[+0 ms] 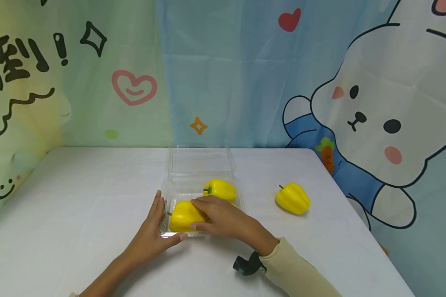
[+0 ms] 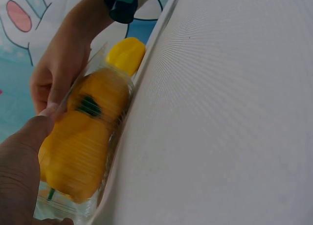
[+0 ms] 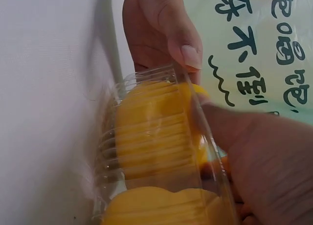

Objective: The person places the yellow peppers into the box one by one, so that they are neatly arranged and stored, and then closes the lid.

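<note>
A clear plastic clamshell box [image 1: 178, 187] lies with its lid [image 1: 202, 161] folded back. Inside its front left part is a yellow bell pepper [image 1: 183, 216], which my right hand [image 1: 223, 216] grips with thumb and fingers. Another yellow bell pepper [image 1: 221, 189] sits at the back right of the box. Under my right hand a further yellow bell pepper [image 2: 105, 88] is mostly hidden in the head view, but shows through the wall in the left wrist view. My left hand [image 1: 154, 231] rests against the box's left front corner, fingers straight along the side, thumb stretched along the front rim.
One more yellow bell pepper [image 1: 292, 199] lies on the white table [image 1: 78, 206], right of the box. A dark wrist device [image 1: 247, 264] hangs under the right sleeve. Behind the table stands a printed cloth backdrop [image 1: 223, 82].
</note>
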The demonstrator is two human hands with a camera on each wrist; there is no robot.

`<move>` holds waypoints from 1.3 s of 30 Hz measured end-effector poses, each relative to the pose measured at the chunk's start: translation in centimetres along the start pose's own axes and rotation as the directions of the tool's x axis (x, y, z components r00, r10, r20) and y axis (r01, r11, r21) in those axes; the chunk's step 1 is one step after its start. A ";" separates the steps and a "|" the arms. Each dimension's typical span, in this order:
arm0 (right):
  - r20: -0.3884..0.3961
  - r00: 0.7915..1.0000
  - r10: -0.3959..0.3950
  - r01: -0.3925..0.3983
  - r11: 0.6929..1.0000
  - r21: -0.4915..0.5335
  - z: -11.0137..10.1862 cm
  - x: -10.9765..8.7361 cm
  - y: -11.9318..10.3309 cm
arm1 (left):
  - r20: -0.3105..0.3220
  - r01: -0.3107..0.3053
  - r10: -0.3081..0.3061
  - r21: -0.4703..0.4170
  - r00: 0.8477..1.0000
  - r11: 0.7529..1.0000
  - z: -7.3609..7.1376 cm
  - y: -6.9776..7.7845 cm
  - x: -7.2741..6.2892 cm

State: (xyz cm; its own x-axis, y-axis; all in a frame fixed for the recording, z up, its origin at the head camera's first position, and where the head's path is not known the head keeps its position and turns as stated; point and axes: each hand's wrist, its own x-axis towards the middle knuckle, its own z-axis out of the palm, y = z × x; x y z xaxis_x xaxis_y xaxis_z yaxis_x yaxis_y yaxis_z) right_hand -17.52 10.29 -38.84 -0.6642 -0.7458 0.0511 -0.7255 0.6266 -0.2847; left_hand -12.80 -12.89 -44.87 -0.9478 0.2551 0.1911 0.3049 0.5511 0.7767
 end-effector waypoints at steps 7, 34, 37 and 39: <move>-0.009 1.000 -0.004 0.004 1.000 -0.002 0.1 0.0 0.0 | -0.001 -0.006 0.006 -0.006 1.000 1.000 0.0 0.0 -0.1; -0.134 0.991 -0.017 0.065 0.931 0.360 -1.0 -0.1 0.2 | -0.007 0.010 -0.010 -0.009 1.000 1.000 -0.3 0.0 -0.2; -0.211 0.976 -0.044 0.121 0.922 0.368 -1.3 -0.4 0.4 | -0.004 0.009 -0.009 -0.015 1.000 1.000 -0.1 0.0 -0.1; -0.253 0.966 -0.049 0.145 0.915 0.377 -1.6 -0.7 0.6 | -0.003 0.007 -0.008 -0.012 1.000 1.000 0.0 0.0 0.0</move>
State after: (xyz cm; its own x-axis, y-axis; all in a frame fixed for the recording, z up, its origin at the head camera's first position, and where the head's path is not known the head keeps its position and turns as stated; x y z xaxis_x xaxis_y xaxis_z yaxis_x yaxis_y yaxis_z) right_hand -17.79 11.57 -37.55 -0.6519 -0.6939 0.3059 -0.6922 0.3797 -0.6138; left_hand -12.80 -12.90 -44.88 -0.9504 0.2485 0.1871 0.2967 0.5433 0.7854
